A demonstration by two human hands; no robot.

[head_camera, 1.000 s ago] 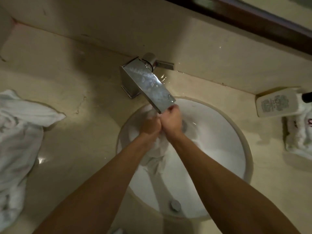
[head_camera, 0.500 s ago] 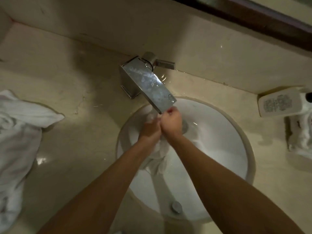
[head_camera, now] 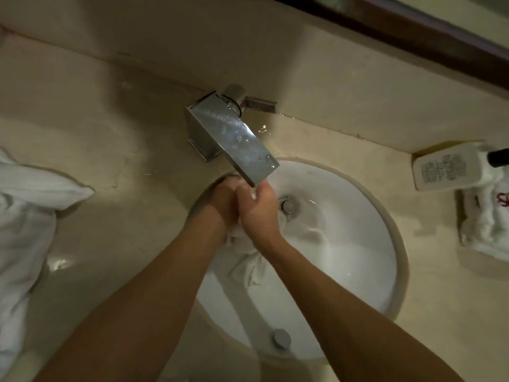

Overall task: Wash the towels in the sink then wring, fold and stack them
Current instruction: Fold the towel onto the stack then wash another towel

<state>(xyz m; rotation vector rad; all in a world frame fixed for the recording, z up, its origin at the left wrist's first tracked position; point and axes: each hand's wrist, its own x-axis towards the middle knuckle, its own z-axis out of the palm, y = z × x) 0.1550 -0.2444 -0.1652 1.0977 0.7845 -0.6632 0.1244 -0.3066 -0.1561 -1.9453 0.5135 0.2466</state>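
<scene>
Towel (head_camera: 248, 267) sat bunched in the sink (head_camera: 396, 244), under the faucet (head_camera: 234, 142), with left hand (head_camera: 224, 201) and right hand (head_camera: 259, 208) both curled tight around it. Soaked, it likely handled heavy, limp and slippery; grip the thick bunch.

Both hands have shifted slightly toward the back of the sink, so the left hand (head_camera: 224, 201) and right hand (head_camera: 257, 208) now sit tucked just under the tip of the faucet (head_camera: 234, 142). More of the drain (head_camera: 287, 204) shows just right of the right hand's fingers than a second ago. The bunched wet towel (head_camera: 248, 260) they grip now trails out nearer the wrists, behind the fingers.
</scene>
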